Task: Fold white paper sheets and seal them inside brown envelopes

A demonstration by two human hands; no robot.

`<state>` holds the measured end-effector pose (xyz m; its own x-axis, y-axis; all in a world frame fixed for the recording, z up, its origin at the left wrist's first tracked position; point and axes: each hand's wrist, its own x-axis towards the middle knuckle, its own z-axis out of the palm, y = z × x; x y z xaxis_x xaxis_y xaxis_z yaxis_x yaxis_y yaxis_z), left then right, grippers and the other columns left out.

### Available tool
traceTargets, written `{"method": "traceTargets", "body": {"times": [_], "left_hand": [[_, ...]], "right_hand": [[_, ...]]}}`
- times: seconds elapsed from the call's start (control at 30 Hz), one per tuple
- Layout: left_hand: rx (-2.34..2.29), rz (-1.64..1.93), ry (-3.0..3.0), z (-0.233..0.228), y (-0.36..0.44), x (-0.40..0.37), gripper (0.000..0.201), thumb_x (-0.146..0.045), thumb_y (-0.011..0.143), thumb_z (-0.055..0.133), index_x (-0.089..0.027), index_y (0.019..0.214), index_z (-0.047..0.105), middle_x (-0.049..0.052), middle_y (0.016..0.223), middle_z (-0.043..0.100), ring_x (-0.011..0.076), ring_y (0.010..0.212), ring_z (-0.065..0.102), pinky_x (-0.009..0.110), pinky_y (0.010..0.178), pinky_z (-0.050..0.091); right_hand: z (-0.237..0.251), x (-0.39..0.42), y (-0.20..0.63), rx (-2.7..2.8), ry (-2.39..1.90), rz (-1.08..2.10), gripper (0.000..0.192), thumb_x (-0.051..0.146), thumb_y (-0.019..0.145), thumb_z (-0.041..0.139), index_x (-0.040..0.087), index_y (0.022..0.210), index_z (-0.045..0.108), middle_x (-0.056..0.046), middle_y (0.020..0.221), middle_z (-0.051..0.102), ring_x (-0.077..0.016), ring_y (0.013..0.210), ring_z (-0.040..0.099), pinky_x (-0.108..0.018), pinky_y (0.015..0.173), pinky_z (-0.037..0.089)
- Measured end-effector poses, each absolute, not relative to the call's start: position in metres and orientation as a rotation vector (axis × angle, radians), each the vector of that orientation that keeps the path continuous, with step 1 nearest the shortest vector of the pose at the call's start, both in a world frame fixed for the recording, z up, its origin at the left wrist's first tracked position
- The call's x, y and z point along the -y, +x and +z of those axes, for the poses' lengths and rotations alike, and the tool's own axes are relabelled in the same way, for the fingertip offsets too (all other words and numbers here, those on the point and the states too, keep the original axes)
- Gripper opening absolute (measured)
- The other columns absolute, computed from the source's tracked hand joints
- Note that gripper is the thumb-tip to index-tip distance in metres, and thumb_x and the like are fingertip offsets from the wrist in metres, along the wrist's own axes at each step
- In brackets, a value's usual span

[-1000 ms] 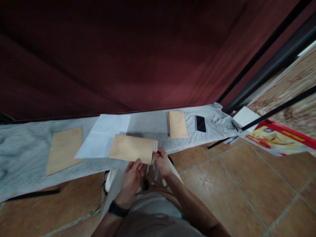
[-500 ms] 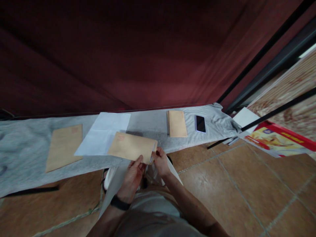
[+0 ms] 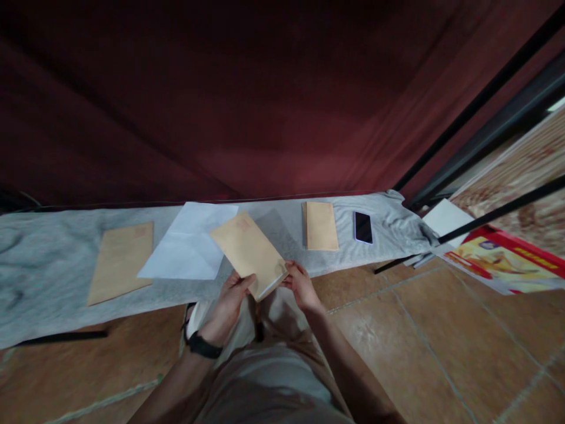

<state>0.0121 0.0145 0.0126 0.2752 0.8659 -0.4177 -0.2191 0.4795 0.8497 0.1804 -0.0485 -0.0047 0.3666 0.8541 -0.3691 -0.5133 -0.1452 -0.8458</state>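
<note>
A brown envelope (image 3: pixel 249 250) is held slanting over the front edge of the bench, its near end toward my body. A pale strip shows along that near end. My left hand (image 3: pixel 233 297) pinches its left edge, thumb on top. At the right corner of the near end, my right hand (image 3: pixel 300 284) has its fingers closed on the envelope. Behind and to the left lies a creased white sheet of paper (image 3: pixel 185 250), partly covered by the envelope. Another brown envelope (image 3: pixel 121 262) rests farther left.
A small stack of brown envelopes (image 3: pixel 322 227) and a phone (image 3: pixel 363 228) lie on the grey cloth (image 3: pixel 282 215) to the right. Beyond the bench's right end are a red and yellow box (image 3: pixel 507 259) and black metal bars (image 3: pixel 498 221). A dark red curtain (image 3: pixel 265 118) hangs behind.
The envelope has turned from nearly level to a steeper slant, its far end swinging up and to the right. My right hand has moved slightly right, now gripping the corner.
</note>
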Motion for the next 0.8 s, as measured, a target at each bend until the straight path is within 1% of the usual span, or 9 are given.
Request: {"method": "traceTargets", "body": {"times": [0.07, 0.13, 0.23, 0.43, 0.57, 0.63, 0.7, 0.73, 0.8], "left_hand": [[-1.030, 0.807, 0.833, 0.013, 0.012, -0.023, 0.055, -0.032, 0.054, 0.088, -0.014, 0.102, 0.072, 0.010, 0.096, 0.079, 0.0290, 0.094, 0.073, 0.035, 0.078, 0.056], [-1.024, 0.802, 0.896, 0.011, 0.013, -0.032, 0.054, -0.031, 0.055, 0.087, -0.015, 0.104, 0.071, 0.009, 0.098, 0.079, 0.0277, 0.093, 0.073, 0.034, 0.079, 0.056], [-1.074, 0.840, 0.945, 0.002, 0.016, -0.047, 0.056, -0.028, 0.057, 0.085, -0.016, 0.108, 0.066, 0.006, 0.092, 0.079, 0.0240, 0.083, 0.073, 0.033, 0.077, 0.056], [-1.179, 0.858, 1.097, -0.024, 0.023, -0.078, 0.075, -0.025, 0.060, 0.081, -0.018, 0.130, 0.053, 0.000, 0.078, 0.075, 0.0223, 0.070, 0.072, 0.032, 0.068, 0.054], [-1.346, 0.798, 1.379, -0.036, 0.025, -0.095, 0.073, -0.023, 0.068, 0.074, -0.018, 0.137, 0.050, -0.004, 0.068, 0.069, 0.0208, 0.065, 0.068, 0.029, 0.063, 0.049], [-1.405, 0.746, 1.517, -0.040, 0.025, -0.099, 0.068, -0.023, 0.072, 0.071, -0.019, 0.137, 0.051, -0.004, 0.069, 0.067, 0.0201, 0.067, 0.068, 0.028, 0.064, 0.047], [-1.445, 0.698, 1.621, -0.042, 0.025, -0.101, 0.063, -0.024, 0.076, 0.069, -0.020, 0.137, 0.051, -0.004, 0.070, 0.066, 0.0195, 0.068, 0.067, 0.028, 0.065, 0.047], [-1.464, 0.678, 1.664, -0.043, 0.025, -0.100, 0.061, -0.024, 0.078, 0.068, -0.020, 0.137, 0.051, -0.004, 0.070, 0.066, 0.0192, 0.067, 0.067, 0.027, 0.064, 0.046], [-1.490, 0.632, 1.755, -0.043, 0.024, -0.098, 0.059, -0.026, 0.082, 0.065, -0.020, 0.138, 0.050, -0.002, 0.072, 0.066, 0.0194, 0.067, 0.067, 0.027, 0.063, 0.046]], "right_hand": [[-0.007, 0.043, 0.189, 0.377, -1.273, 1.201, 0.042, 0.053, 0.065, 0.078, 0.019, 0.086, 0.066, -0.001, 0.080, 0.070, -0.0160, 0.069, 0.065, -0.026, 0.060, 0.054], [-0.010, 0.036, 0.194, 0.420, -1.335, 1.179, 0.039, 0.050, 0.060, 0.081, 0.019, 0.079, 0.066, 0.001, 0.072, 0.067, -0.0142, 0.062, 0.061, -0.025, 0.055, 0.052], [-0.018, 0.024, 0.196, 0.475, -1.403, 1.136, 0.033, 0.047, 0.059, 0.078, 0.020, 0.073, 0.065, 0.003, 0.063, 0.063, -0.0132, 0.054, 0.056, -0.026, 0.050, 0.052], [-0.039, 0.004, 0.199, 0.606, -1.546, 1.008, 0.028, 0.045, 0.068, 0.068, 0.021, 0.081, 0.064, 0.005, 0.062, 0.062, -0.0123, 0.049, 0.053, -0.024, 0.044, 0.046], [-0.049, -0.003, 0.205, 0.731, -1.625, 0.962, 0.020, 0.036, 0.077, 0.062, 0.020, 0.089, 0.065, 0.004, 0.066, 0.064, -0.0125, 0.049, 0.053, -0.024, 0.046, 0.044], [-0.050, -0.003, 0.207, 0.864, -1.698, 0.868, 0.017, 0.030, 0.082, 0.059, 0.020, 0.093, 0.067, 0.001, 0.072, 0.067, -0.0155, 0.057, 0.059, -0.027, 0.053, 0.049], [-0.050, -0.001, 0.207, 1.082, -1.789, 0.671, 0.019, 0.024, 0.088, 0.055, 0.020, 0.100, 0.068, -0.004, 0.087, 0.071, -0.0195, 0.075, 0.066, -0.032, 0.069, 0.055], [-0.050, 0.001, 0.208, 1.206, -1.821, 0.558, 0.022, 0.022, 0.090, 0.052, 0.020, 0.105, 0.069, -0.007, 0.097, 0.072, -0.0211, 0.085, 0.067, -0.034, 0.078, 0.055], [-0.051, 0.004, 0.208, 1.423, -1.830, 0.378, 0.028, 0.020, 0.095, 0.050, 0.021, 0.117, 0.068, -0.011, 0.116, 0.070, -0.0233, 0.105, 0.065, -0.038, 0.094, 0.051]]}}
